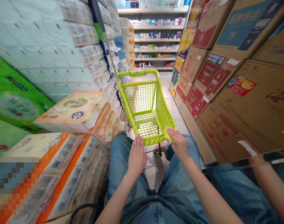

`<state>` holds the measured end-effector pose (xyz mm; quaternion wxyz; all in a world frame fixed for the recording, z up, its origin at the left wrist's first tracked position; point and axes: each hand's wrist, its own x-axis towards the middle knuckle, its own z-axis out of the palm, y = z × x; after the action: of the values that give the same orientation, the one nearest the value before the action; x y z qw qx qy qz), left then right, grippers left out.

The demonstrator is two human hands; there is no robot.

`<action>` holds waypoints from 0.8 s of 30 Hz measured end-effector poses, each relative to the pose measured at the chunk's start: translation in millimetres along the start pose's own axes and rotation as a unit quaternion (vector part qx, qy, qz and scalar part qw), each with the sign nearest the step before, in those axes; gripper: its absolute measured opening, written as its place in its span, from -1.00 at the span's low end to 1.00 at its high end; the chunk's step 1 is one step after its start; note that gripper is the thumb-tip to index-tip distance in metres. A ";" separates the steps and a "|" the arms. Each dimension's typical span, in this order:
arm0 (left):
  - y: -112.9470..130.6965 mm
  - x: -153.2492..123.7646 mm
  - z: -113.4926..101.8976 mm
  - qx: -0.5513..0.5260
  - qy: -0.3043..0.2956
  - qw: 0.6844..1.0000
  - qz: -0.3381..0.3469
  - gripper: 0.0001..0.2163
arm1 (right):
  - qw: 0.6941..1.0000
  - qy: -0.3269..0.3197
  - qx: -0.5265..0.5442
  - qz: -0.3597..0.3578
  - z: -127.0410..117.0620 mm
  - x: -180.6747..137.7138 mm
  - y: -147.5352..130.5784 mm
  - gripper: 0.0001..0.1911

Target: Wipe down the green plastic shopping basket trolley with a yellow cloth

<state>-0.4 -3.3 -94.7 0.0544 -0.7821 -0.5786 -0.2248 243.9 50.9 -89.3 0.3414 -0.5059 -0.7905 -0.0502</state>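
A lime-green plastic shopping basket cart stands between my knees, its grid floor and walls bare inside. With fingers stretched out together, my left hand rests against the near left corner of its rim. At the near right corner, my right hand presses a yellow cloth onto the rim. Most of the cloth is hidden under those fingers. A long grey pull handle slants up from the basket's far left side. Below the near edge, a small wheel shows on the floor.
Stacked tissue packs rise close on my left. Cardboard cartons are piled along the right, with a reflective surface at the lower right. Shelves of small products close off the aisle's far end. Pale floor tiles run between.
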 end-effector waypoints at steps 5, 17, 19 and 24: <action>1.6 0.5 -0.1 -0.006 0.001 1.000 -0.011 -0.18 | 0.997 0.040 -0.030 0.063 8.8 0.3 -9.7 -0.19; -1.6 -2.3 1.0 0.006 0.000 1.000 -0.003 -0.17 | 0.996 -0.030 0.039 -0.073 28.8 5.3 -78.0 -0.25; 0.7 -1.2 -0.4 0.012 -0.002 1.000 -0.011 -0.16 | 0.998 -0.021 0.023 -0.053 16.8 1.6 -42.6 -0.21; 5.5 1.2 -0.6 0.025 0.009 0.999 -0.022 -0.27 | 0.998 0.016 -0.024 0.057 -2.4 1.9 11.8 -0.17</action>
<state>4.8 -4.2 -92.8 0.0739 -0.7655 -0.6008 -0.2181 254.4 57.1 -89.4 0.3446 -0.5572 -0.7533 -0.0577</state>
